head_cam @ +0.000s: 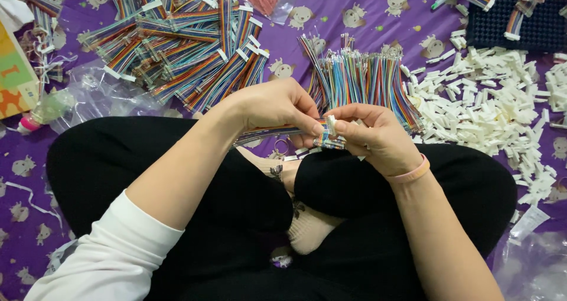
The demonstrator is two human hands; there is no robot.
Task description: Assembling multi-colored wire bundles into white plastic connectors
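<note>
- Rainbow-coloured ribbon cable [277, 132] lies pinched in your left hand [277, 107], fingers closed around it above your crossed legs; loosen them and its wire ends could splay.
- Your right hand [372, 137] pinches a white connector housing [331, 124] at the cable's tip; a skewed push may bend pins.
- Drop it and it could vanish among the loose white housings [484, 100] on the purple cloth [354, 35].

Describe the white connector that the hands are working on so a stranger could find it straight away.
Start at the purple cloth and the crossed black-clad legs. Above the knees the left hand and right hand meet on a rainbow ribbon cable. The white connector is pinched at its end, apart from the loose pile of white housings.
</note>
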